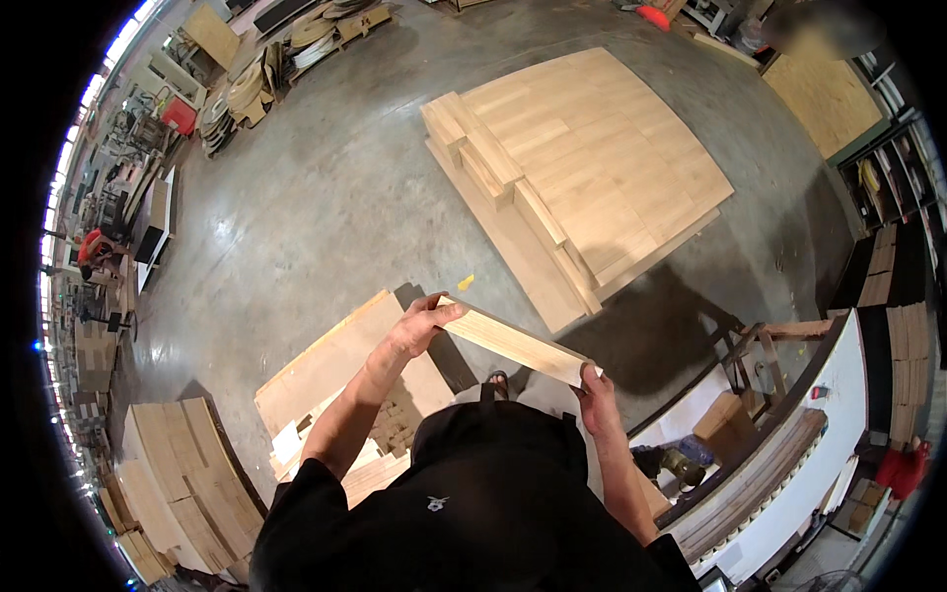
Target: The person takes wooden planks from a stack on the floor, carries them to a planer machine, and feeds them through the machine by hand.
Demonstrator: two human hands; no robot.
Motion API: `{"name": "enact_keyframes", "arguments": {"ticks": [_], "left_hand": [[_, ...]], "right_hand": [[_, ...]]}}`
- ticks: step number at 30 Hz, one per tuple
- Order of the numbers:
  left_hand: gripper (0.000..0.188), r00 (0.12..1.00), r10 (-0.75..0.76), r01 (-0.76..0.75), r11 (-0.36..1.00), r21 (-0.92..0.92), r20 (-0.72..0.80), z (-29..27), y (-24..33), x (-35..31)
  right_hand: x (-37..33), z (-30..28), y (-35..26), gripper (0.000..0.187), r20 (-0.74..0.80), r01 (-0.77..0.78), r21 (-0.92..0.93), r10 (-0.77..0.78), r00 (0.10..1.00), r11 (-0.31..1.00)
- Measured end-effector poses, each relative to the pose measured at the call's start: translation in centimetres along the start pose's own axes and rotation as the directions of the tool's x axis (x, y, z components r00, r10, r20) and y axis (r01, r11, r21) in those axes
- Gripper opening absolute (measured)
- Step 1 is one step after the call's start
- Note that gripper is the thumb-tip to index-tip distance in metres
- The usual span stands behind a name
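Observation:
A pale wooden board (513, 340) is held in front of my body, its length running from upper left to lower right. My left hand (424, 324) grips its left end, thumb on top. The right end is pinched by my right hand (595, 395), thumb over the corner. Below the board, my own foot shows on the floor. Ahead to the right lies a large flat stack of wooden boards (602, 138), with a row of narrower boards (493, 173) set along its left side. Beside my left forearm is a low pile of wood pieces (395, 424) on a sheet.
Another stack of boards (187, 474) stands at the lower left. To my right is a workbench (838, 385) with wood strips on it and a cardboard box (722, 422) underneath. Coiled strips (247, 89) lie at the far left. A person (94, 249) in orange is at the left edge.

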State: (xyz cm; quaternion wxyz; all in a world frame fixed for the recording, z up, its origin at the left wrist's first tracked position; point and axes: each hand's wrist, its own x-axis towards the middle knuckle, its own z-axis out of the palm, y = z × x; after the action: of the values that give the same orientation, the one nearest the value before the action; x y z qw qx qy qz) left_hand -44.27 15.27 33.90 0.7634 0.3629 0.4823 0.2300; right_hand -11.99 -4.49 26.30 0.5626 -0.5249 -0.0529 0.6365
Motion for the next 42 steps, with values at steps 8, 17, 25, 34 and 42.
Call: {"name": "enact_keyframes", "arguments": {"ticks": [8,17,25,34,42], "left_hand": [[0.101,0.993,-0.019,0.024,0.999,0.042,-0.113,-10.2,4.5,13.8],[0.078,0.993,-0.005,0.015,0.997,0.082,-0.119,-21.4,8.6,33.4],[0.093,0.991,-0.099,0.109,0.988,0.113,-0.089,-32.4,9.4,55.6],[0.061,0.960,-0.210,0.212,0.977,-0.007,-0.186,-45.4,-5.6,77.9],[0.069,0.990,-0.134,0.136,0.990,0.026,-0.046,-47.2,-10.0,86.5]], "right_hand": [[15.9,6.3,2.1,0.044,0.008,-0.108,-0.009,0.108,0.994,0.994],[37.1,13.8,6.4,0.046,-0.013,-0.184,0.150,0.188,0.982,0.971],[55.9,18.9,12.2,0.049,-0.035,-0.165,0.329,0.186,0.982,0.930],[76.0,19.9,24.0,0.061,-0.129,-0.083,0.270,0.122,0.984,0.959],[82.4,17.3,29.0,0.059,-0.227,-0.061,0.123,0.088,0.970,0.991]]}}
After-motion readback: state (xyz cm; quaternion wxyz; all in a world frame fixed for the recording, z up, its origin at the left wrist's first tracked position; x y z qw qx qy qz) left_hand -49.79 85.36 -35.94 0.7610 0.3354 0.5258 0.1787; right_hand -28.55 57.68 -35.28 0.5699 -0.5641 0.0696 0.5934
